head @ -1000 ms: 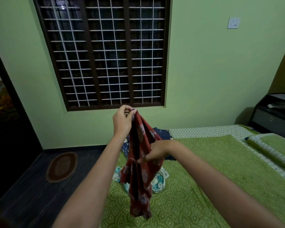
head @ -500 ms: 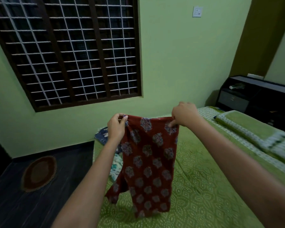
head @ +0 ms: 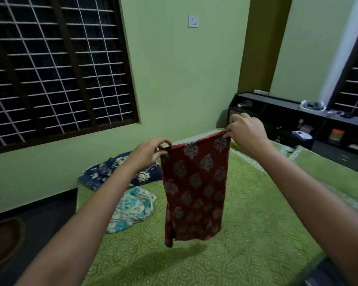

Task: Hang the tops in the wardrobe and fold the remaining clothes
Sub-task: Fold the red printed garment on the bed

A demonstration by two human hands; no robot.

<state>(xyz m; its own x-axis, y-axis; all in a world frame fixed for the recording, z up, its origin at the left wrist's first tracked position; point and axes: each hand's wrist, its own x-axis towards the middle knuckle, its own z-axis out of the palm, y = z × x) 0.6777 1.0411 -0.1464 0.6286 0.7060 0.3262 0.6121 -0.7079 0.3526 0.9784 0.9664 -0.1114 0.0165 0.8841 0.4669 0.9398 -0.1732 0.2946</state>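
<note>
A red printed garment [head: 195, 188] hangs flat in the air above the bed [head: 246, 234]. My left hand [head: 148, 153] pinches its top left corner and my right hand [head: 245, 131] pinches its top right corner, so the top edge is stretched between them. Its lower hem hangs just clear of the green bedcover. Behind my left arm a dark blue floral garment [head: 116, 172] lies crumpled at the bed's far corner. A white and turquoise floral garment [head: 132, 207] lies bunched beside it, nearer to me.
A barred window [head: 56, 69] fills the left wall. A black shelf unit [head: 310, 124] with small items runs along the right behind the bed. Green pillows [head: 331, 172] lie at the bed's right. An oval rug [head: 2, 240] sits on the dark floor at left.
The bunched red garment has been spread out: my right hand moved from its middle to the top right corner. The view has swung to the right.
</note>
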